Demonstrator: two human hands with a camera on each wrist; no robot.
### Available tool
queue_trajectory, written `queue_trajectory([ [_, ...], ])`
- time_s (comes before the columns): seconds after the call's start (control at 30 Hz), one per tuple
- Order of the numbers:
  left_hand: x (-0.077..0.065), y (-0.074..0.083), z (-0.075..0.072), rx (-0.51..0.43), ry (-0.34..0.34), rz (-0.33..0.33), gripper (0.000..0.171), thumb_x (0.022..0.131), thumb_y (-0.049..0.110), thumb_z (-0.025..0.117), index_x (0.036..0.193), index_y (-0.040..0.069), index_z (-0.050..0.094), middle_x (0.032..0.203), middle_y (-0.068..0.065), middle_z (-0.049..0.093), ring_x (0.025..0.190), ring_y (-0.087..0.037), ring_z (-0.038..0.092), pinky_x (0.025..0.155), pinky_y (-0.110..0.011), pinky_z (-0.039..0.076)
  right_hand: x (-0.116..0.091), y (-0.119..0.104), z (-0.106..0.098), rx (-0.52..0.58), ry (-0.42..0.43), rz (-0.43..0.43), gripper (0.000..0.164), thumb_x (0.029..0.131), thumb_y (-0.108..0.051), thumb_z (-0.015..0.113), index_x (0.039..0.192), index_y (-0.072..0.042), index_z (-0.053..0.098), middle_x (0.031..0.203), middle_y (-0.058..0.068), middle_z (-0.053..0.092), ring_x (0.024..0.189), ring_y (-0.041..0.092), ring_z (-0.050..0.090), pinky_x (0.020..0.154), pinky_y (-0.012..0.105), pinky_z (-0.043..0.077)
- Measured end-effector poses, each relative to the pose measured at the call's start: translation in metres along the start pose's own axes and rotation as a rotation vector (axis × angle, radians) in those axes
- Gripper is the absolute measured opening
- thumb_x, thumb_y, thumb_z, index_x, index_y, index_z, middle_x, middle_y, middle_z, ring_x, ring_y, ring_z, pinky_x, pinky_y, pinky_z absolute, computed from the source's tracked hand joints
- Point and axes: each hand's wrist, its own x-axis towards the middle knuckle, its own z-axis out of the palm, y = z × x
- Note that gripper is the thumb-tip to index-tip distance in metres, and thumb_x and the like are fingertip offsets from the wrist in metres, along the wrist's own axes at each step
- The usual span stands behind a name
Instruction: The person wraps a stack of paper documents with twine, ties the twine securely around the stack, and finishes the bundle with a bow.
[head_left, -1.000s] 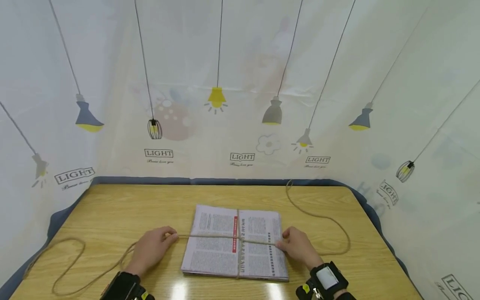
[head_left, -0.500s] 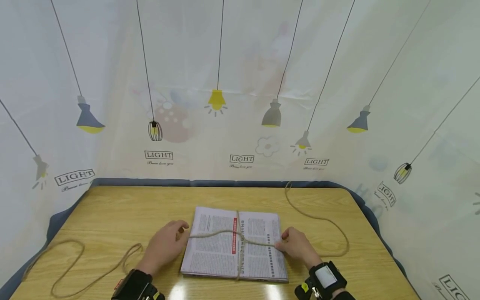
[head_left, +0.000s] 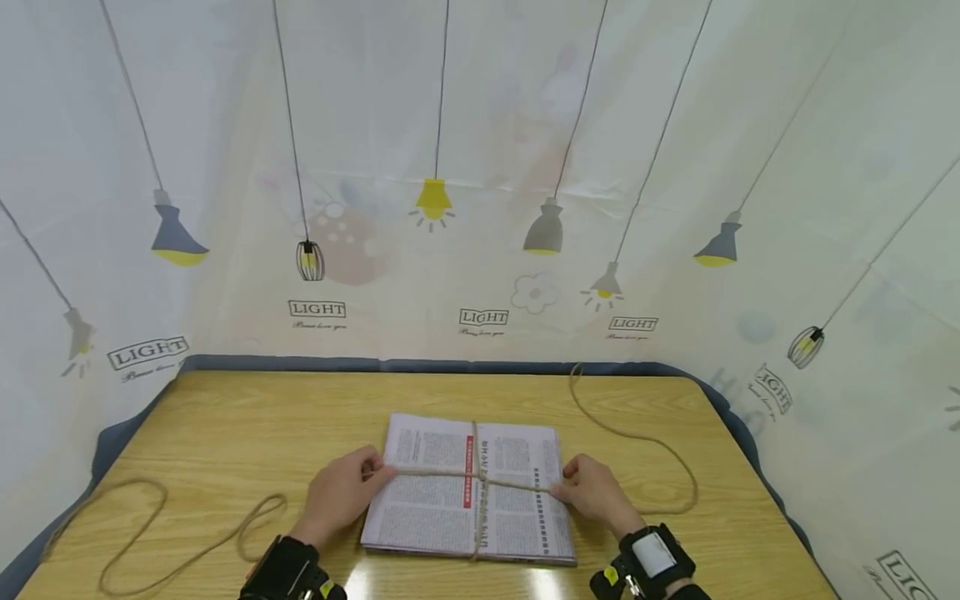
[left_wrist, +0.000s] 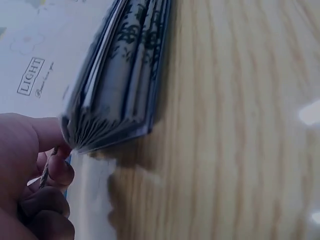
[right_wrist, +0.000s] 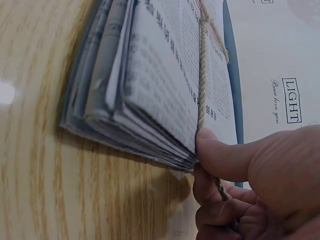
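A stack of folded newspapers (head_left: pixel 427 517) lies flat on the table, with tan twine (head_left: pixel 517 485) crossing over its top in two directions. My left hand (head_left: pixel 341 492) pinches the twine at the stack's left edge, thumb reaching onto the paper. At the right edge, my right hand (head_left: pixel 596 493) pinches the other side of the same strand between thumb and fingers. The right wrist view shows the twine (right_wrist: pixel 202 85) running taut over the top sheet into the thumb (right_wrist: pixel 220 157). In the left wrist view, the fingers (left_wrist: pixel 50 172) curl round the twine beside the folded pages (left_wrist: pixel 110 95).
A loose twine tail (head_left: pixel 123 546) curls over the table's left side. Another tail (head_left: pixel 675 454) loops on the right toward the back edge. The wooden table (head_left: pixel 300 408) meets a pale curtain (head_left: pixel 405 275) printed with lamps behind and at both sides.
My left hand has moved right, from beside the stack to its left edge. The cross strand went slack and bowed upward, then straightened. My right hand has stayed in place.
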Motion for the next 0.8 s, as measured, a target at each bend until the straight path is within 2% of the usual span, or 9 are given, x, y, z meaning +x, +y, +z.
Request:
queue_trajectory([
  [0.1, 0.0011, -0.0052, -0.002, -0.034, -0.005, -0.046, 0.022, 0.087, 0.041, 0.071, 0.08, 0.022, 0.06, 0.066, 0.007, 0.053, 0.056, -0.01, 0.043, 0.053, -0.024, 0.029, 0.0002, 0.0009, -0.0005, -0.009, -0.001, 0.001, 0.03, 0.085, -0.016, 0.075, 0.103, 0.003, 0.059, 0.091, 0.01, 0.064, 0.077, 0.018, 0.054, 0.064, 0.028, 0.042],
  [0.23, 0.0014, -0.0085, -0.0038, -0.057, -0.011, -0.101, 0.024, 0.085, 0.041, 0.072, 0.092, 0.018, 0.068, 0.072, 0.005, 0.058, 0.06, -0.011, 0.047, 0.056, -0.026, 0.033, -0.0004, -0.0009, -0.0018, -0.013, -0.013, 0.002, 0.031, 0.085, -0.015, 0.075, 0.104, 0.004, 0.06, 0.088, 0.009, 0.063, 0.075, 0.017, 0.053, 0.063, 0.027, 0.041],
  [0.4, 0.0014, -0.0082, -0.0028, -0.103, -0.056, -0.155, 0.034, 0.085, 0.042, 0.072, 0.106, 0.016, 0.073, 0.069, 0.003, 0.056, 0.058, -0.012, 0.046, 0.054, -0.025, 0.03, 0.0004, -0.0054, -0.005, -0.045, -0.027, 0.026, 0.027, 0.084, -0.014, 0.075, 0.099, 0.006, 0.065, 0.088, 0.009, 0.066, 0.076, 0.018, 0.055, 0.064, 0.029, 0.044],
  [0.63, 0.0008, -0.0072, -0.0035, -0.164, -0.087, -0.188, 0.036, 0.084, 0.032, 0.073, 0.112, 0.01, 0.073, 0.07, 0.003, 0.055, 0.062, -0.012, 0.047, 0.056, -0.026, 0.032, 0.0064, -0.0061, -0.0075, -0.057, -0.106, 0.072, 0.021, 0.082, -0.014, 0.077, 0.092, 0.003, 0.069, 0.086, 0.006, 0.065, 0.077, 0.019, 0.053, 0.066, 0.028, 0.04],
  [0.8, -0.0006, -0.0085, -0.0039, -0.278, -0.099, -0.224, 0.035, 0.083, 0.024, 0.074, 0.111, 0.004, 0.072, 0.062, 0.002, 0.051, 0.056, -0.012, 0.044, 0.053, -0.025, 0.032, 0.0077, -0.0065, -0.0074, -0.028, -0.111, 0.107, 0.023, 0.082, -0.015, 0.078, 0.089, 0.0, 0.061, 0.087, 0.006, 0.061, 0.078, 0.02, 0.052, 0.066, 0.028, 0.039],
])
